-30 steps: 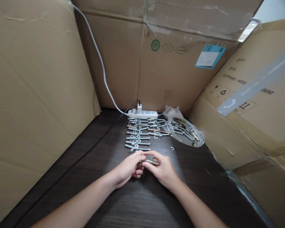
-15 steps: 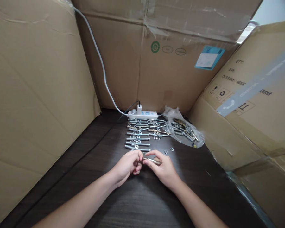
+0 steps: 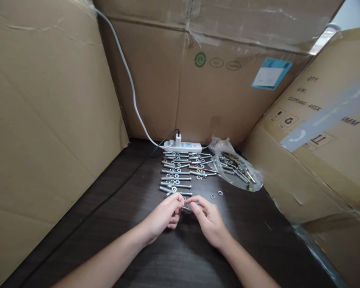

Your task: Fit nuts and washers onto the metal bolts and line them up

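Observation:
My left hand (image 3: 163, 216) and my right hand (image 3: 208, 218) meet over the dark table (image 3: 123, 200), both pinched on one metal bolt (image 3: 186, 208) held level between them. The left fingers grip its left end, the right fingers its right part. Just beyond the hands lie rows of bolts with washers and nuts (image 3: 177, 176). Two loose washers (image 3: 216, 195) lie to the right of those rows.
A clear plastic bag of more bolts (image 3: 237, 168) lies at the back right. A white power strip (image 3: 183, 146) with a white cable (image 3: 132, 88) sits against the back. Cardboard boxes wall the table at left (image 3: 42, 112), back (image 3: 204, 80) and right (image 3: 318, 132).
Both hands stay together on the bolt. The right fingers have shifted along it and hide more of it; the view has moved slightly.

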A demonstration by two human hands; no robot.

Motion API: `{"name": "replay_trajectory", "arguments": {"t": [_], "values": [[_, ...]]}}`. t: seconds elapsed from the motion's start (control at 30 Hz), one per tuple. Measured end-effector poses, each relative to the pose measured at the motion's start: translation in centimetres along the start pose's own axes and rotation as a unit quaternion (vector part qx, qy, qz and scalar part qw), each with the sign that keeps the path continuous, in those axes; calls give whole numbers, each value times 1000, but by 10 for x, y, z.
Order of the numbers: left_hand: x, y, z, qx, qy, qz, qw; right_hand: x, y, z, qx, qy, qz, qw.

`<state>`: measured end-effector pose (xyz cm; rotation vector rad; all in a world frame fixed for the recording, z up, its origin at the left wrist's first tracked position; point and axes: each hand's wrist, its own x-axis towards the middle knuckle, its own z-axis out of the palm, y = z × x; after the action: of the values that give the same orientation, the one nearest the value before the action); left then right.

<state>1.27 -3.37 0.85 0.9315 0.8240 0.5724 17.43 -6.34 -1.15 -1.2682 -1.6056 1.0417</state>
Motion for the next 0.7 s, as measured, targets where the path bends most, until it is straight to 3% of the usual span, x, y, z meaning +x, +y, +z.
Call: {"name": "replay_trajectory", "arguments": {"t": [0.2, 0.4, 0.53, 0.7], "values": [[0, -5, -2, 111, -4, 27, 993, -1, -2, -4, -26, 8, 18, 999], [1, -9, -8, 173, 2, 87, 981, -3, -6, -4, -72, -28, -5, 997], [-2, -4, -5, 246, 20, 121, 962, -5, -7, -3, -83, -39, -14, 996], [-5, -1, 0, 326, -2, 168, 930, -4, -9, -4, -80, -25, -27, 996]]}}
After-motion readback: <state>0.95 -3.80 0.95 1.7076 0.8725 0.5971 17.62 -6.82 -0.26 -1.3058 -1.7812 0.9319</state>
